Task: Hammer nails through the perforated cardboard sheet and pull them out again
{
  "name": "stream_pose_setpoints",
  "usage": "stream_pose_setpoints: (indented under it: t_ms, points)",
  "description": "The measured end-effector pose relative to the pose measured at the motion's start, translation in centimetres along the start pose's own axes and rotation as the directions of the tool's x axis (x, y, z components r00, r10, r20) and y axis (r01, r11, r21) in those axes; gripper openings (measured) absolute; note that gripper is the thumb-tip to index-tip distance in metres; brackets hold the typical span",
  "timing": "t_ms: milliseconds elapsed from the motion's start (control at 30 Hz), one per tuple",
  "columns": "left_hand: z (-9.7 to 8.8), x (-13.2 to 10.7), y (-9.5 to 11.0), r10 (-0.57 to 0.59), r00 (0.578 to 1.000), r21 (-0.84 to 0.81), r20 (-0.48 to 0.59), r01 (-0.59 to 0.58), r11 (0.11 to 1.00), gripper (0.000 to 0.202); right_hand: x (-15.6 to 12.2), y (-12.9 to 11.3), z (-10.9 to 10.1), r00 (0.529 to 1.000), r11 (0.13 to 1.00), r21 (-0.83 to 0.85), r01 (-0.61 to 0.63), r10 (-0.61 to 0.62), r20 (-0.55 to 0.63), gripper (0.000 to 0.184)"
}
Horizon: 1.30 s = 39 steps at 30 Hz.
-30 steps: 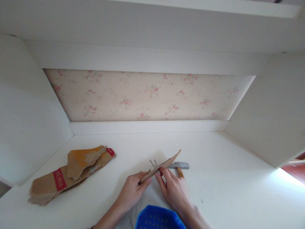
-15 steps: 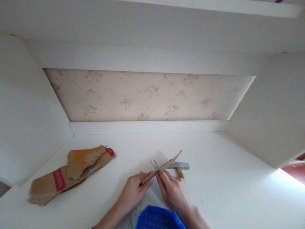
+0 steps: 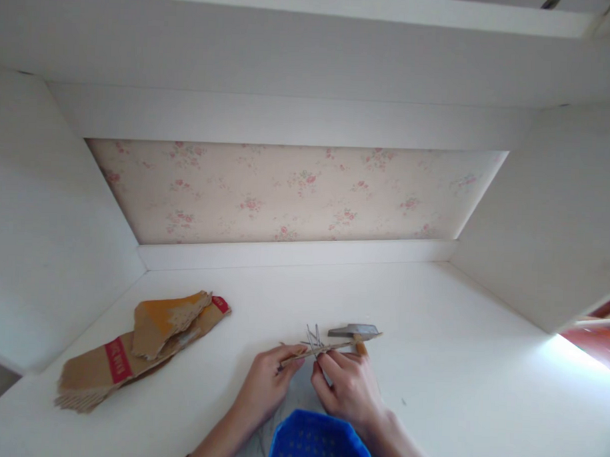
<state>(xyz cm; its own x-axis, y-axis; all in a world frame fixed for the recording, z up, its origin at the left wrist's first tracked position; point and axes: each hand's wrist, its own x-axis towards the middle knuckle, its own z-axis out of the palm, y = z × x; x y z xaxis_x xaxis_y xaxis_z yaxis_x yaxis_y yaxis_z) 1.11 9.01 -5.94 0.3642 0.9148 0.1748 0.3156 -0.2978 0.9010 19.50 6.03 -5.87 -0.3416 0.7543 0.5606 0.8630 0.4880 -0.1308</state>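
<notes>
Head view: left hand [image 3: 268,382] pinches the left end of a torn cardboard piece [image 3: 339,346], held edge-on, long axis roughly nine to three o'clock; right hand [image 3: 348,383] curls against it, its grip unclear. Metal nails [image 3: 310,337] stick up at eleven o'clock from the nearer right fingertips [image 3: 323,356].

To your left, two torn cardboard scraps [image 3: 87,369], overlapping, lower red-banded, upper orange-patched, on white tabletop [image 3: 480,368]. Facing you, floral wallpaper [image 3: 306,202] between white side panels [image 3: 50,213]. At your far right, reddish surface [image 3: 598,340].
</notes>
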Motion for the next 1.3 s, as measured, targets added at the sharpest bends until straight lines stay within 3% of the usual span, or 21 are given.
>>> stream_pose_setpoints:
  t_ms: [233,900,1133,1300]
  points:
    - [-0.1,0.1,-0.2,-0.013,1.0,-0.022,-0.02,0.012,1.0,0.027,-0.1,-0.2,-0.2,0.995,0.999,0.016,0.039,-0.038,-0.087,0.02]
    - [-0.3,0.0,0.1,-0.054,0.995,-0.035,-0.078,0.052,0.998,0.033,0.2,-0.1,-1.1,0.993,0.984,0.141,0.107,-0.097,-0.072,0.026]
    - [-0.4,0.0,0.4,-0.047,0.996,-0.025,-0.081,0.045,0.999,0.031,0.4,0.0,-1.4,0.999,0.921,0.388,0.026,-0.038,0.022,0.029]
    - [-0.4,-0.1,0.2,-0.056,0.995,-0.022,-0.083,0.054,0.998,0.032,0.5,-0.1,-1.4,0.999,0.925,0.377,0.045,-0.043,-0.013,0.03]
